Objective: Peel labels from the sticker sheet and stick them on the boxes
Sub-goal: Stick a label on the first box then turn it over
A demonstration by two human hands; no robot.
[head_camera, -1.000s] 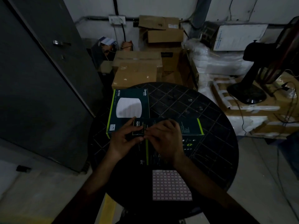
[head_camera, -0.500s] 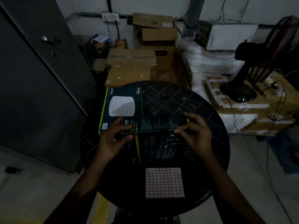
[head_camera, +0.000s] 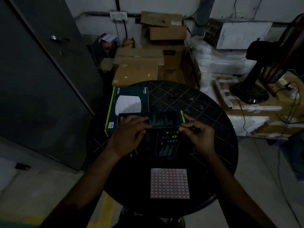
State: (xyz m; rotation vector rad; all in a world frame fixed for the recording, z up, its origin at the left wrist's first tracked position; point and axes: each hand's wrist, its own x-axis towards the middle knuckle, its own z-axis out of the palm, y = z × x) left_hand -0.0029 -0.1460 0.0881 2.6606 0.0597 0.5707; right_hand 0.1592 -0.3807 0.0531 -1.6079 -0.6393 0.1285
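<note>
A dark product box (head_camera: 164, 137) lies tipped up in the middle of the round black table (head_camera: 205, 112). My left hand (head_camera: 128, 135) grips its left end and my right hand (head_camera: 199, 135) pinches its right upper corner. A second dark box with a white disc picture (head_camera: 128, 104) lies flat behind it on the left, with a small white label (head_camera: 111, 125) on its near corner. The pink sticker sheet (head_camera: 170, 183) lies flat on the table near me, untouched.
Cardboard cartons (head_camera: 136, 68) are stacked on the floor behind the table. A grey metal cabinet (head_camera: 41, 79) stands at the left. A black fan base (head_camera: 248, 92) sits on packaging at the right, with cables beside it.
My right hand has left the box's left end, where both hands met, and moved to its right corner. My left hand has slid further over the box's top.
</note>
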